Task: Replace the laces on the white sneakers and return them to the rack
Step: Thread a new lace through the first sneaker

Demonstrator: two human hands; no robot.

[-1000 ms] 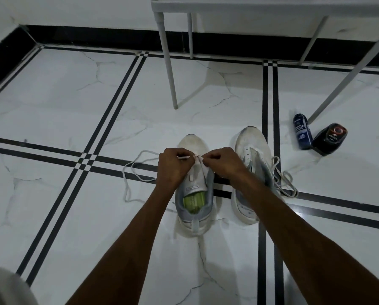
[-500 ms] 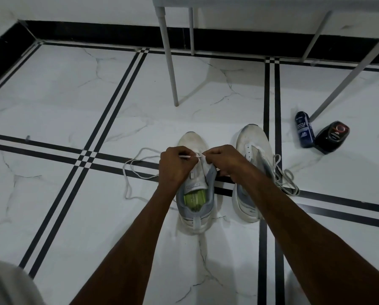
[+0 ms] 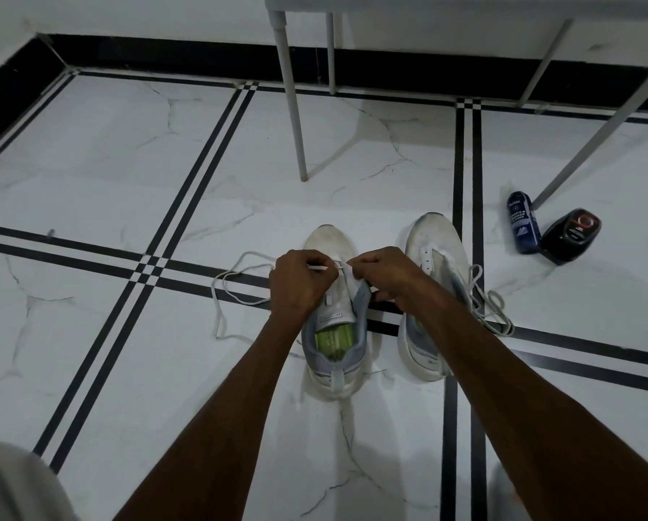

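Two white sneakers stand side by side on the floor, toes pointing away from me. Over the left sneaker [image 3: 333,355], which has a green insole, both my hands work at the eyelets. My left hand [image 3: 300,287] pinches the white lace [image 3: 232,291], whose loose length trails in loops on the floor to the left. My right hand [image 3: 386,276] pinches the same lace at the tongue's right side. The right sneaker [image 3: 431,242] holds a lace [image 3: 491,306] bunched loosely at its right side.
A white rack or table [image 3: 296,118] on thin legs stands just beyond the shoes, against the wall. A dark blue bottle [image 3: 523,223] and a black polish bottle [image 3: 572,235] lie on the floor at the right, near a slanted leg [image 3: 597,133].
Both hands stay on the lace over the left sneaker with only tiny finger shifts. The view has tilted slightly.
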